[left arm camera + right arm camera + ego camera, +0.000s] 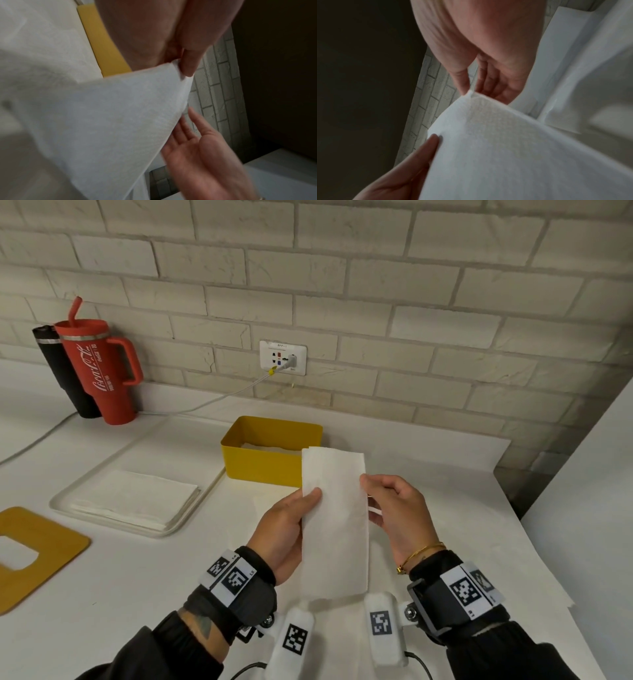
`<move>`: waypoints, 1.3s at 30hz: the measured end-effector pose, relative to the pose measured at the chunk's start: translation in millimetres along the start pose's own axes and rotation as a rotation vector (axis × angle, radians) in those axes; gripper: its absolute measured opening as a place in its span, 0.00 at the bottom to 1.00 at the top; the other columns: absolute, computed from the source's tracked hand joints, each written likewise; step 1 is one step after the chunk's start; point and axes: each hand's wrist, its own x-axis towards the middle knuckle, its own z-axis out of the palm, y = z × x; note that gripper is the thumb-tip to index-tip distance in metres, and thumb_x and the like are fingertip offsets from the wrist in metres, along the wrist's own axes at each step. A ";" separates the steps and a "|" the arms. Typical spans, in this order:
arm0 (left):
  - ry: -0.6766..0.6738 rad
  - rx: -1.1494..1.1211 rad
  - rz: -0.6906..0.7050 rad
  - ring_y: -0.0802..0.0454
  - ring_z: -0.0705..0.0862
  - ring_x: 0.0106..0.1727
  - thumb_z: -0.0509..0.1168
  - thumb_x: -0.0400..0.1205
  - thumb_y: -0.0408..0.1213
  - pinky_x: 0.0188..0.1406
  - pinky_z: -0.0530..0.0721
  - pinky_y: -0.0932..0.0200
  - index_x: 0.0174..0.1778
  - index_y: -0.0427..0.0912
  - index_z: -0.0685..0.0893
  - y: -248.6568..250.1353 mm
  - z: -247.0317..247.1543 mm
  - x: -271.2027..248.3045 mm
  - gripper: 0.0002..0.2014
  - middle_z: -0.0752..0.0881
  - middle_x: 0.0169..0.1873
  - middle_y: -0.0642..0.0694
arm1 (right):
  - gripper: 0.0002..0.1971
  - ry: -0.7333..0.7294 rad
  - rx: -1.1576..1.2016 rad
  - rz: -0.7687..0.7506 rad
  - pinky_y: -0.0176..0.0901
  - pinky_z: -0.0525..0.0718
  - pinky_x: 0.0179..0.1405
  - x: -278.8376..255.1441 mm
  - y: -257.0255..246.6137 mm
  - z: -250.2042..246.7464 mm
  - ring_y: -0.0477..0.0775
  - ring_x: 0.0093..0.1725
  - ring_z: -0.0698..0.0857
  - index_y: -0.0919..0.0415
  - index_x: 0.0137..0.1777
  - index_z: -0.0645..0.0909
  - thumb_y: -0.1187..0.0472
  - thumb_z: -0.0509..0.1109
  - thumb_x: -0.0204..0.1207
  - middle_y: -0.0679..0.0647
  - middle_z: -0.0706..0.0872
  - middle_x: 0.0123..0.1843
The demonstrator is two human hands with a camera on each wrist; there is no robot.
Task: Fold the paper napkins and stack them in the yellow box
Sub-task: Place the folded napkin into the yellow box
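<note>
A white paper napkin [334, 522], folded into a long strip, is held up off the table just in front of the yellow box [260, 463]. My left hand [306, 503] pinches its left edge, thumb on top and fingers behind. My right hand [370, 489] pinches the right edge near the upper half. The left wrist view shows the thumb [189, 65] on the napkin [111, 121] with the yellow box [102, 47] behind. In the right wrist view, my thumb [462, 82] nips the napkin [505, 148] edge. White napkins [265, 447] lie inside the box.
A stack of flat napkins [133, 496] lies on a white tray [113, 523] to the left. The yellow lid [41, 546] rests at the far left. A red tumbler [99, 371] and black bottle [58, 364] stand by the brick wall, and a cable [205, 404] runs from the socket [282, 357].
</note>
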 end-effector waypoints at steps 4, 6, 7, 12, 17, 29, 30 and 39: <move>0.002 -0.032 0.012 0.33 0.87 0.66 0.62 0.87 0.38 0.67 0.84 0.35 0.74 0.38 0.80 5.7 -7.2 1.7 0.19 0.88 0.65 0.34 | 0.25 -0.365 -0.062 0.133 0.55 0.88 0.62 -11.4 4.0 -6.7 0.56 0.58 0.92 0.56 0.67 0.83 0.54 0.81 0.70 0.52 0.93 0.57; -0.010 0.013 0.038 0.32 0.87 0.66 0.67 0.83 0.33 0.65 0.86 0.36 0.73 0.36 0.80 8.4 -11.8 2.4 0.21 0.88 0.65 0.34 | 0.16 -0.435 -0.087 0.139 0.58 0.87 0.65 -15.0 5.7 -8.0 0.58 0.60 0.91 0.60 0.64 0.86 0.63 0.78 0.76 0.55 0.93 0.58; -0.020 0.039 0.043 0.31 0.87 0.66 0.69 0.82 0.30 0.65 0.87 0.37 0.73 0.35 0.80 10.0 -13.2 2.2 0.22 0.88 0.65 0.34 | 0.15 -0.442 -0.098 0.133 0.59 0.87 0.66 -15.2 7.0 -8.1 0.58 0.60 0.91 0.61 0.63 0.87 0.65 0.77 0.77 0.56 0.93 0.58; 0.060 0.050 0.055 0.38 0.90 0.61 0.64 0.86 0.36 0.62 0.88 0.40 0.71 0.37 0.83 21.5 -17.2 7.1 0.17 0.89 0.64 0.33 | 0.17 -0.523 -0.154 0.153 0.55 0.88 0.63 -20.2 19.0 -2.3 0.59 0.60 0.91 0.66 0.63 0.87 0.67 0.79 0.75 0.59 0.93 0.59; 0.067 -0.034 -0.010 0.37 0.88 0.65 0.59 0.88 0.50 0.67 0.83 0.36 0.72 0.42 0.83 14.6 -18.9 -5.5 0.21 0.89 0.65 0.36 | 0.16 -0.502 -0.088 0.150 0.51 0.89 0.60 -23.8 26.7 0.5 0.59 0.60 0.91 0.67 0.64 0.86 0.69 0.77 0.76 0.60 0.92 0.60; 0.241 -0.051 0.009 0.39 0.92 0.54 0.65 0.85 0.36 0.58 0.85 0.39 0.69 0.39 0.84 9.2 -43.3 -4.1 0.16 0.91 0.59 0.36 | 0.07 -0.739 -0.443 0.307 0.44 0.93 0.46 -35.1 35.3 -21.0 0.56 0.40 0.93 0.65 0.53 0.86 0.69 0.78 0.77 0.62 0.93 0.45; 0.247 -0.054 0.012 0.39 0.92 0.54 0.66 0.85 0.37 0.59 0.85 0.39 0.68 0.41 0.84 10.4 -46.2 -4.9 0.16 0.91 0.59 0.36 | 0.05 -0.689 -0.517 0.281 0.45 0.92 0.46 -30.9 31.2 -29.8 0.56 0.39 0.92 0.64 0.51 0.86 0.69 0.77 0.77 0.63 0.93 0.45; 0.244 -0.050 -0.027 0.40 0.94 0.49 0.68 0.80 0.37 0.52 0.85 0.42 0.67 0.38 0.85 1.2 -47.0 -16.0 0.19 0.92 0.56 0.36 | 0.11 0.127 -0.715 0.270 0.39 0.82 0.30 43.8 17.3 -96.2 0.57 0.37 0.90 0.65 0.45 0.84 0.56 0.77 0.77 0.57 0.90 0.39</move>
